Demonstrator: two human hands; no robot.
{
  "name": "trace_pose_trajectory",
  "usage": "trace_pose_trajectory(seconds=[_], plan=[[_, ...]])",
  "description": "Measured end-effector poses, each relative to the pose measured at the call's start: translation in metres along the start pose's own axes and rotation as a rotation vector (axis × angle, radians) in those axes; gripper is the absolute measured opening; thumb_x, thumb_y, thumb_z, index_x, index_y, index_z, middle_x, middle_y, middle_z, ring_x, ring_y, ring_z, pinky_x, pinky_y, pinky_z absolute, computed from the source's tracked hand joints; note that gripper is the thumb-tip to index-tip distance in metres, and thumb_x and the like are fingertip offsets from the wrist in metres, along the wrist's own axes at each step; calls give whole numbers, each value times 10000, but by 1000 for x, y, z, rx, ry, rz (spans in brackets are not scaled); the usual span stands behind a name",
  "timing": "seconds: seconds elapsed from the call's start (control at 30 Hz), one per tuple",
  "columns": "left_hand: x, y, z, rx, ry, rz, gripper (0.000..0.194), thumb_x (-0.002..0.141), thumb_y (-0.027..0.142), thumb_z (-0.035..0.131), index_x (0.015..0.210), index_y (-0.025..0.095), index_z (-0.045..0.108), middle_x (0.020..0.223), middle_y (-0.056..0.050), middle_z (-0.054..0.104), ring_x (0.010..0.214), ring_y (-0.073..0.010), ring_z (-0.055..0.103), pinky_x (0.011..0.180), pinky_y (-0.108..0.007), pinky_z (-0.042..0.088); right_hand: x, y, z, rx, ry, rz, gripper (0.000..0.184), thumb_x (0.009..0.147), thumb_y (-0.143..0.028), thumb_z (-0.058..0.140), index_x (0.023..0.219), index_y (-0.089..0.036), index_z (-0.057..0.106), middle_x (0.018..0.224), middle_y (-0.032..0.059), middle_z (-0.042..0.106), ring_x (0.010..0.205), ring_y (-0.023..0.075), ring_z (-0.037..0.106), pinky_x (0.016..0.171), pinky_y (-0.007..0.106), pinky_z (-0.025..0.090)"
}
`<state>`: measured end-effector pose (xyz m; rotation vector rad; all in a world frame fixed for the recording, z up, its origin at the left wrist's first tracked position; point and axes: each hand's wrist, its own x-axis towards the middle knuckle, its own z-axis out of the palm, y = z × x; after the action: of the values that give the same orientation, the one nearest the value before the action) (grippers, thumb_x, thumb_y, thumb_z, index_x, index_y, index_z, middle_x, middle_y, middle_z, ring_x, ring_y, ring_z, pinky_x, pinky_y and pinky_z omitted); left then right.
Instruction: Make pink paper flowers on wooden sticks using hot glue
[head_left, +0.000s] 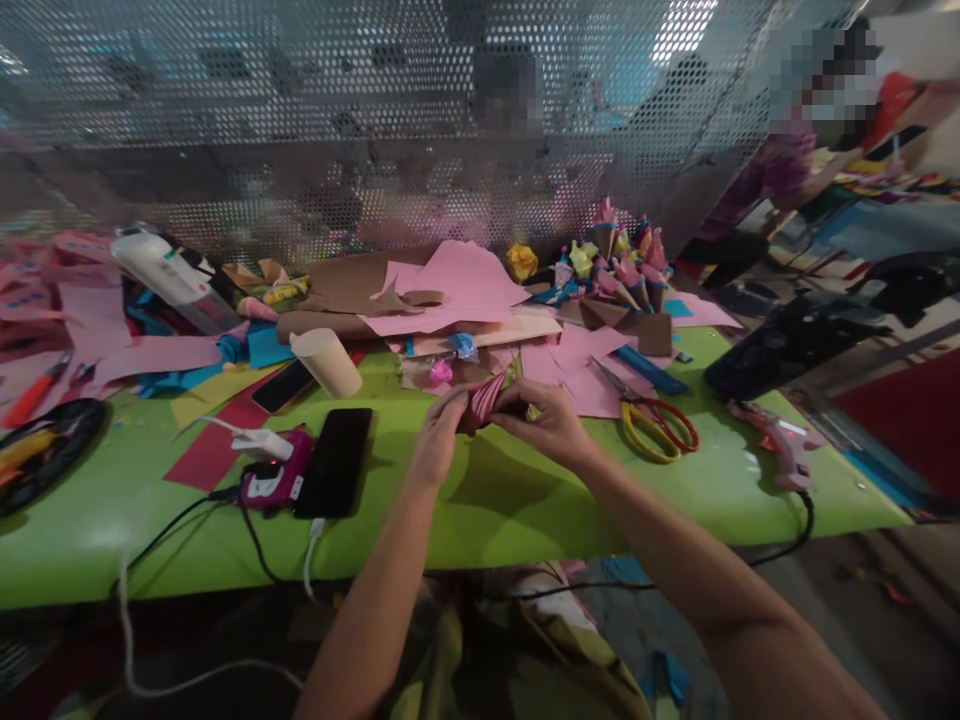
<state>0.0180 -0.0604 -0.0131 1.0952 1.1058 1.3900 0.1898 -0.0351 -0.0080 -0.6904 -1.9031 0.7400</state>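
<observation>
My left hand (442, 432) and my right hand (546, 418) meet over the near middle of the table, both closed on a small folded pink paper piece (487, 399). Creases run across it like stripes, and a brown part shows at its lower edge. The right fingers pinch it from the side; the left fingertips are partly hidden behind it. Just beyond the hands lie a pink crumpled bit (440, 372) and a blue shiny bit (464, 347). To the right, scissors (651, 425) with yellow and red handles rest by pink paper sheets (574, 355).
A glue gun (791, 450) lies at the right of the green table (480, 535). A black phone (334, 462) and a purple power strip (277, 470) with cords sit left. Paper cones (630, 275) stand behind, before a perforated metal panel (420, 190). A person (780, 170) is at far right.
</observation>
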Motion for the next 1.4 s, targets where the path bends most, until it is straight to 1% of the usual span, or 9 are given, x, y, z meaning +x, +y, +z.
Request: trace_pose_trajectory(seconds=[0.23, 0.37, 0.5, 0.63, 0.73, 0.87, 1.1, 1.27, 1.4], plan=[[-1, -2, 0, 0, 11, -16, 336, 806, 464, 629, 923, 180, 764, 868, -30, 748, 692, -129, 607, 569, -221, 471, 1, -2, 2, -107, 89, -55, 57, 860, -176, 647, 806, -192, 653, 711, 9, 653, 596, 115, 551, 546, 231, 437], [2, -7, -3, 6, 1, 10, 349, 825, 475, 615, 959, 190, 763, 972, -48, 761, 782, -149, 648, 592, -219, 486, 2, -5, 1, -85, 121, -25, 57, 867, -199, 652, 811, -191, 641, 699, 1, 632, 587, 110, 543, 544, 230, 437], [2, -8, -4, 17, 8, 45, 348, 839, 473, 605, 980, 199, 766, 1044, -56, 763, 873, -172, 673, 654, -236, 508, 3, -10, -3, -5, 99, -11, 110, 879, -254, 673, 799, -189, 633, 692, -3, 623, 582, 106, 535, 533, 226, 430], [-1, -2, -2, 99, 1, 90, 350, 849, 476, 604, 971, 191, 769, 982, -61, 766, 870, -182, 671, 708, -261, 525, 3, -10, -3, -28, 41, -43, 176, 864, -304, 708, 765, -191, 615, 690, -1, 620, 586, 110, 528, 535, 233, 421], [-4, 4, 0, 144, -16, 124, 336, 850, 466, 609, 959, 192, 770, 960, -57, 763, 862, -177, 663, 747, -266, 528, 3, -7, -1, -72, 50, -59, 200, 877, -323, 695, 752, -194, 606, 689, 6, 622, 588, 115, 523, 541, 241, 415], [-5, 6, 1, 147, -16, 110, 339, 851, 473, 607, 950, 193, 769, 951, -54, 761, 868, -182, 664, 750, -270, 534, 2, -5, 1, -107, 71, -43, 221, 885, -355, 684, 748, -199, 609, 693, 16, 630, 598, 128, 535, 560, 258, 421], [-5, 4, 0, 168, 6, 152, 342, 875, 474, 592, 975, 201, 773, 1001, -61, 770, 939, -212, 689, 829, -311, 558, 4, -15, -3, -65, 57, -2, 230, 885, -372, 682, 756, -204, 594, 705, 9, 618, 625, 129, 543, 583, 253, 435], [-2, 2, -6, 225, 42, 271, 300, 899, 442, 596, 995, 225, 779, 1030, -45, 776, 991, -208, 696, 900, -316, 548, 12, -24, -21, -149, 113, 69, 104, 902, -264, 630, 832, -187, 634, 742, 9, 640, 636, 121, 549, 596, 238, 425], [1, 2, -9, 260, 26, 372, 304, 918, 441, 570, 999, 237, 781, 1023, -37, 779, 994, -202, 700, 917, -316, 549, -3, -27, -60, -364, 104, 175, 70, 896, -222, 620, 872, -189, 677, 812, 24, 695, 694, 136, 598, 632, 237, 439]])
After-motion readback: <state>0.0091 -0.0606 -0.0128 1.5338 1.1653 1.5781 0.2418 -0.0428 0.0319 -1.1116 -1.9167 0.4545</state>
